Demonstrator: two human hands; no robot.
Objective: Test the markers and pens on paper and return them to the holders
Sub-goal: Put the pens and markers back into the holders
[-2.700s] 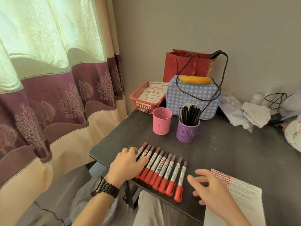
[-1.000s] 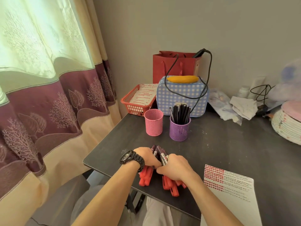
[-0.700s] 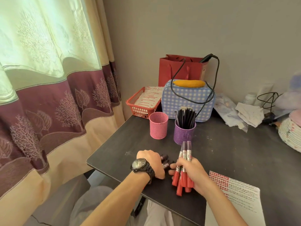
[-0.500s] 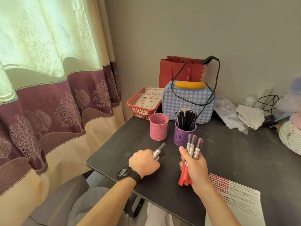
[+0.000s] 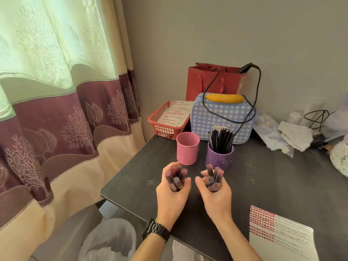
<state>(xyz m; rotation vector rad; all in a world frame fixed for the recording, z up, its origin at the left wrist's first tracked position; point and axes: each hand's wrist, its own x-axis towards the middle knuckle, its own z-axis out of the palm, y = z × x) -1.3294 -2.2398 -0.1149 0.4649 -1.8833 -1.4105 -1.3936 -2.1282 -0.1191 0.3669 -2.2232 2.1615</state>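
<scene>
Markers (image 5: 177,180) now upright, clenched in left hand (image 5: 172,196) and right hand (image 5: 216,198) fingers (image 5: 199,182), between table (image 5: 131,185) edge and holders (image 5: 187,150).

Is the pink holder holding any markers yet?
Empty as far as visible: nothing rises above the rim of the pink holder; black pens fill the purple holder beside it.

A plain grey painted wall (image 5: 226,34) fills the back. On the left hangs a long fabric curtain (image 5: 62,113), pale green above, then a maroon band of tree patterns and a cream hem; daylight glows through its top. A dark matte rectangular table (image 5: 273,185) stands near both
</scene>
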